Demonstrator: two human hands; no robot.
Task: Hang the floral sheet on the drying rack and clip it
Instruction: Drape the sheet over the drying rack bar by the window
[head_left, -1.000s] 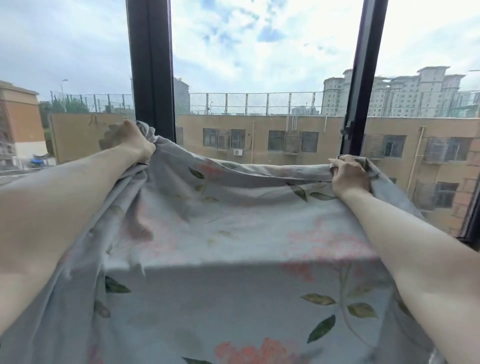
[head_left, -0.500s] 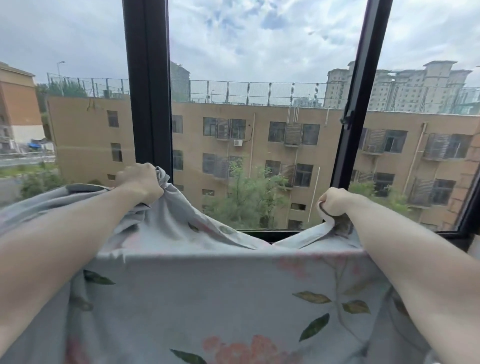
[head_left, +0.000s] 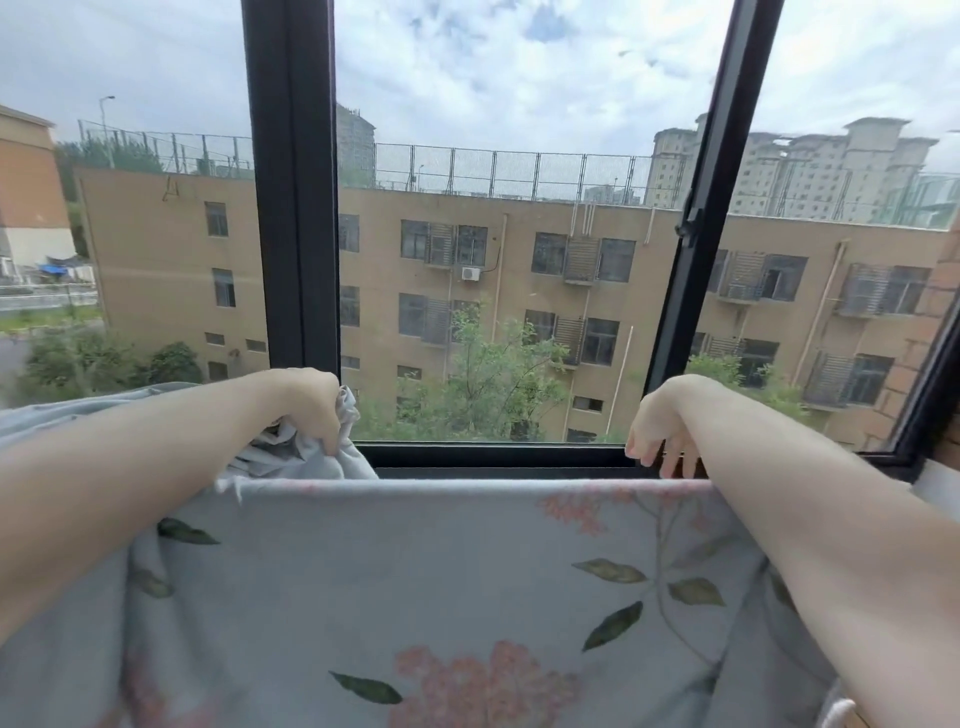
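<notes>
The floral sheet (head_left: 441, 587), pale grey-blue with pink flowers and green leaves, hangs over a straight horizontal edge across the lower view; the rack bar beneath it is hidden by the cloth. My left hand (head_left: 309, 408) grips a bunched fold of the sheet just above that edge, at the left. My right hand (head_left: 657, 428) hovers over the far side of the edge at the right, fingers hanging down loosely and holding nothing. No clip is in view.
A black window frame stands right behind the sheet, with a thick upright (head_left: 293, 208), a slanted upright carrying a latch (head_left: 691, 228) and a sill (head_left: 498, 457). Beyond the glass are a tan building and trees.
Both hands came down from high in front of the window, and the sheet settled over the edge. My right hand let go of the cloth; my left hand keeps its grip.
</notes>
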